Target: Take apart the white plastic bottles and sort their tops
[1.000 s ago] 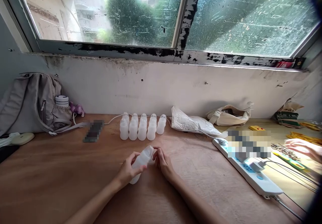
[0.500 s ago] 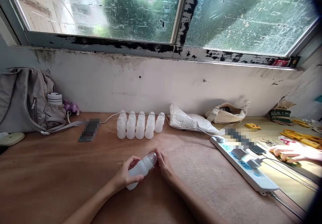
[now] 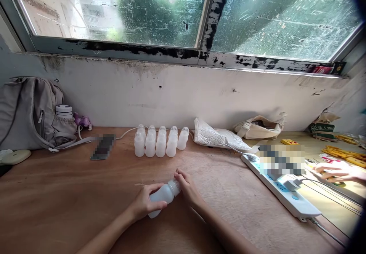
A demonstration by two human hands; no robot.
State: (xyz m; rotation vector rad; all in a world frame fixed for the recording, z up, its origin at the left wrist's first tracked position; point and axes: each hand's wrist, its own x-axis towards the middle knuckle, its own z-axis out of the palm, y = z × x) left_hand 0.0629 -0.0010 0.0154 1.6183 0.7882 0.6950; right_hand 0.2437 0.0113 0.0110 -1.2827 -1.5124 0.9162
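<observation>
A frosted white plastic bottle (image 3: 162,197) with a clear cap lies tilted in my left hand (image 3: 144,202), its capped end pointing up and to the right. The fingers of that hand are wrapped round the bottle's body. My right hand (image 3: 185,185) is closed at the capped end, its fingertips pinching the clear cap, which they largely cover. Behind my hands, several matching bottles (image 3: 150,144) stand upright in short rows near the wall.
A phone (image 3: 103,147) and a grey backpack (image 3: 25,113) lie to the left. Right of the bottles are a white padded pouch (image 3: 219,136) and a cream bag (image 3: 260,127). A white power strip (image 3: 281,193) with cables crosses the right side, where another person's hand (image 3: 340,170) rests.
My right hand has closed further over the cap, hiding more of it. The bottle and my left hand have shifted slightly right. The other person's hand has moved a little.
</observation>
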